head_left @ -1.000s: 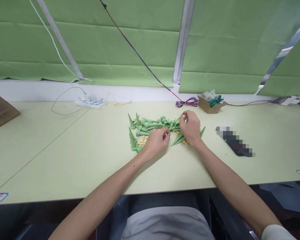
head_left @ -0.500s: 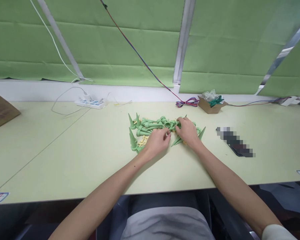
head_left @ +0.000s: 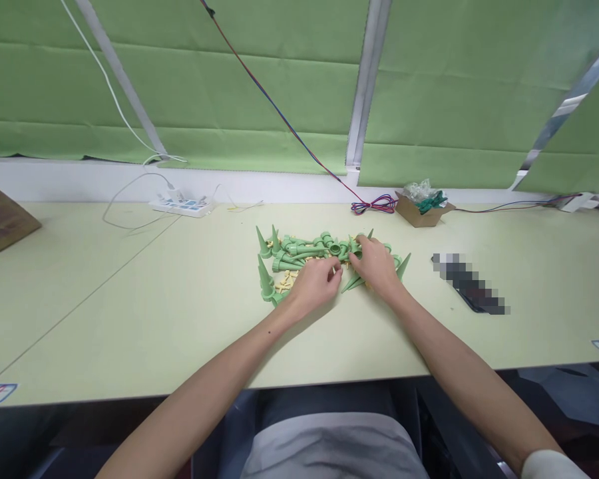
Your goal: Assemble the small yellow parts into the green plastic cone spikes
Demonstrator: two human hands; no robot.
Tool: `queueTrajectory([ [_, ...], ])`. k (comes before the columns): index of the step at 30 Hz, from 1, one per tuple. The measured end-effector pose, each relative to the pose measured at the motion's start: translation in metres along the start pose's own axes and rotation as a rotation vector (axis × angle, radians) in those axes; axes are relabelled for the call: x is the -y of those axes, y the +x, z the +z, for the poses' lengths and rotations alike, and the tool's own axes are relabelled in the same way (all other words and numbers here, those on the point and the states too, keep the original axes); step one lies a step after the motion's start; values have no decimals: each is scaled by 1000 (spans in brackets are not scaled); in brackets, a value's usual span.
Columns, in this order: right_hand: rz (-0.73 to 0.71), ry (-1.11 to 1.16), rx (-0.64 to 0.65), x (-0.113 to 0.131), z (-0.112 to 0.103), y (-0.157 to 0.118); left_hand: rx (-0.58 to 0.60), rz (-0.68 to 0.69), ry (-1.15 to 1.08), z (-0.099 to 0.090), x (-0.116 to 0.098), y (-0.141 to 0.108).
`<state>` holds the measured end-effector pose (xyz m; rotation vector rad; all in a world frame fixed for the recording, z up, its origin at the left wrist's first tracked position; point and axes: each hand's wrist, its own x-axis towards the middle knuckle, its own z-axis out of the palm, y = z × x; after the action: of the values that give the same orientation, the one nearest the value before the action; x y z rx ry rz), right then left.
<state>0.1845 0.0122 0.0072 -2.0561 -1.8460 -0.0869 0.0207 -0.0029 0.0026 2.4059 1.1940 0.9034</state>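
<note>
Green plastic cone-shaped watering spikes [head_left: 299,249] lie heaped on the table. Several stand point up along the left side, among them one tall spike [head_left: 264,276]. Small pale-yellow plastic pieces [head_left: 285,282] are scattered between them. My left hand [head_left: 317,279] is at the front of the heap, its fingers drawn together in a pinch; whatever they hold is hidden. Just to its right, my right hand [head_left: 374,266] reaches over the heap, with thumb and fingers around the open end of a green watering spike [head_left: 355,253]. Its palm covers part of the pile.
A dark, pixelated object [head_left: 469,286] lies to the right. At the back are a small cardboard box [head_left: 423,211] holding clear plastic and green material, a red-blue cable coil [head_left: 374,204] and a white power strip [head_left: 182,206]. A brown item [head_left: 4,223] is at far left.
The fingers of my right hand have shifted slightly over the green spikes. My left hand stays almost still in its pinch.
</note>
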Motion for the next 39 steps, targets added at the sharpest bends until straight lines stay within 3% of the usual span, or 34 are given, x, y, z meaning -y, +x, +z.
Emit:
queueTrajectory([
  [7,-53,102,-121,-3,4,2,-4,-15,-20,0,0,-1],
  [14,-346,459,-398,4,6,-2,-161,-169,-297,-6,-3,5],
  [19,-539,596,-343,13,9,-11,-161,-364,-621,-10,0,10],
  [24,-603,641,-262,13,12,-12,-91,-449,-790,-13,-3,10],
  [29,-559,631,-124,13,7,-13,-95,-481,-769,-14,-4,11],
  [33,-502,598,10,12,0,-12,-167,-481,-673,-13,0,11],
  [39,-512,526,10,5,-1,-6,-330,-442,-533,-11,7,14],
])
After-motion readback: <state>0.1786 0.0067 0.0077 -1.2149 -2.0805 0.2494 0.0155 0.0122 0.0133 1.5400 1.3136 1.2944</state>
